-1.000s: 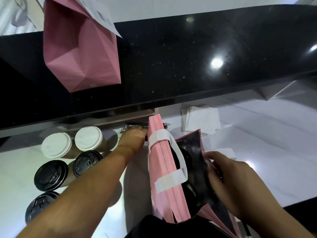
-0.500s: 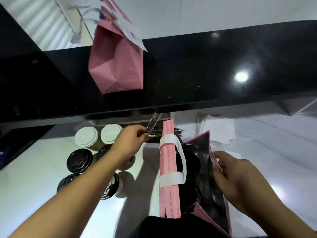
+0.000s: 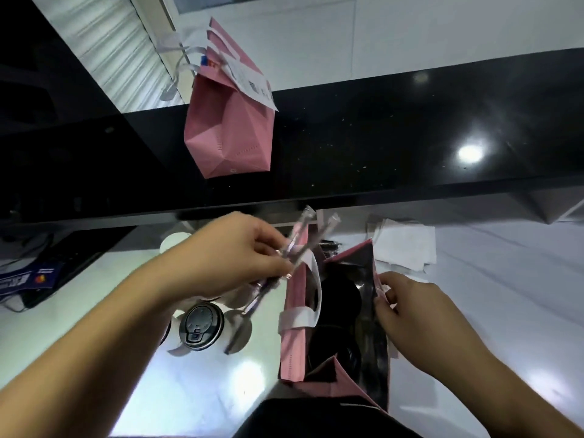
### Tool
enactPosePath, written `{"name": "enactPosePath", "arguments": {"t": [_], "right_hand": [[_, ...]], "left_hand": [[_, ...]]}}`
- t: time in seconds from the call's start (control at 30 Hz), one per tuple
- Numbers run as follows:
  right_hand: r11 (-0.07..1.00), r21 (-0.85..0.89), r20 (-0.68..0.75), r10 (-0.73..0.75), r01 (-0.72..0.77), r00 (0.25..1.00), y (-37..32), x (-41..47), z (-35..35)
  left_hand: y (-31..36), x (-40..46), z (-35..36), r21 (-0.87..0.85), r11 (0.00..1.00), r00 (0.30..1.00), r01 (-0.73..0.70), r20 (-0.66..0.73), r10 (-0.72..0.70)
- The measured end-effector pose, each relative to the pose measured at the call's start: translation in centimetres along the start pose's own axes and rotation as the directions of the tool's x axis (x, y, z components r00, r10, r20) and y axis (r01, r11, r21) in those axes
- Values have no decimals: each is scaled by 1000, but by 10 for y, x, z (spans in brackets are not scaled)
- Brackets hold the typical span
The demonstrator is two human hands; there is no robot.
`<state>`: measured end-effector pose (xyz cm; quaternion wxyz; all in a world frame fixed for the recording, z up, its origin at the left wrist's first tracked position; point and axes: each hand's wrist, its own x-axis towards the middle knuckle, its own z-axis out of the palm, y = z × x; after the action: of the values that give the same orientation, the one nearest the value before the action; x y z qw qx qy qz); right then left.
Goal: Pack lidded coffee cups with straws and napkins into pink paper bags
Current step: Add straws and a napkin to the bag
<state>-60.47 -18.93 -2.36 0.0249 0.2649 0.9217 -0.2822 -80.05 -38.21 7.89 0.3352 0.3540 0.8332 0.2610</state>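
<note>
Far left, white counter [image 3: 47, 327]: a dark flat device with a blue printed card [image 3: 30, 278] lying on it, partly cut off by the frame.

Left of centre: coffee cup [image 3: 200, 325], black lid with a raised sip tab, standing on the counter; more cups behind it, mostly hidden by the forearm, one white lid edge [image 3: 172, 243] showing.

Left hand [image 3: 234, 256]: raised above the cups, fingers pinched on a small bunch of clear-wrapped straws [image 3: 300, 238]; the wrappers fan upward, their lower ends hanging blurred below the hand.

Centre, upper black shelf [image 3: 379, 147]: pink paper bag [image 3: 230, 134], closed, top folded over, white handles and a printed white slip at its top.

Centre, counter: second pink bag [image 3: 295, 327], open, dark glossy lining, white strap handle on its left wall; black cup lids [image 3: 343, 295] visible inside.

Right hand [image 3: 420, 314]: fingers closed on the open bag's right wall, holding the mouth apart.

Right, behind the bag: stack of white napkins [image 3: 407, 245] on the counter.
</note>
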Motion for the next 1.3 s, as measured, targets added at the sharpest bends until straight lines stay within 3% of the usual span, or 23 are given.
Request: {"name": "enactPosePath", "arguments": {"t": [0.17, 0.23, 0.4, 0.5, 0.57, 0.7, 0.77, 0.83, 0.9, 1.03, 1.1, 1.2, 1.3], "right_hand": [[1000, 29, -9, 5, -5, 1000, 4, -3, -2], [1000, 24, -22, 4, -3, 1000, 5, -4, -3], [1000, 31, -37, 1, 0, 999, 8, -6, -4], [999, 39, -41, 8, -6, 999, 9, -7, -3], [999, 33, -43, 11, -10, 999, 10, -9, -2], [1000, 15, -56, 19, -19, 998, 12, -10, -2], [1000, 7, -65, 22, -21, 998, 12, -11, -1], [1000, 13, -63, 28, -27, 998, 12, -11, -1], [999, 23, -59, 36, -35, 998, 12, -11, -2], [999, 14, -76, 47, -46, 996, 13, -12, -3], [998, 7, -83, 63, -63, 995, 16, -13, -4], [996, 7, -94, 84, -84, 992, 21, -15, -6], [994, -3, -114, 109, -110, 988, 27, -19, -10]], "left_hand": [[40, 30, 43, 268, 963, 950, -3, 302, -81], [45, 50, 62, 369, 929, 925, -14, 358, -128], [52, 89, 111, 580, 815, 930, 0, 300, -214], [53, 99, 136, 611, 790, 947, 47, 225, -231], [47, 103, 148, 574, 817, 950, 57, 222, -222], [31, 98, 156, 338, 929, 950, 152, 209, -231], [32, 94, 152, 321, 933, 952, 164, 198, -235], [36, 89, 144, 373, 923, 973, 93, 163, -164], [39, 84, 133, 309, 951, 993, 20, 107, -55], [37, 70, 99, -131, 990, 996, -60, -75, 51], [28, 71, 75, -142, 980, 952, -142, -292, 96], [0, 80, 42, -69, 994, 881, -85, -472, 42], [-36, 102, 36, -147, 985, 917, 95, -371, -144]]}}
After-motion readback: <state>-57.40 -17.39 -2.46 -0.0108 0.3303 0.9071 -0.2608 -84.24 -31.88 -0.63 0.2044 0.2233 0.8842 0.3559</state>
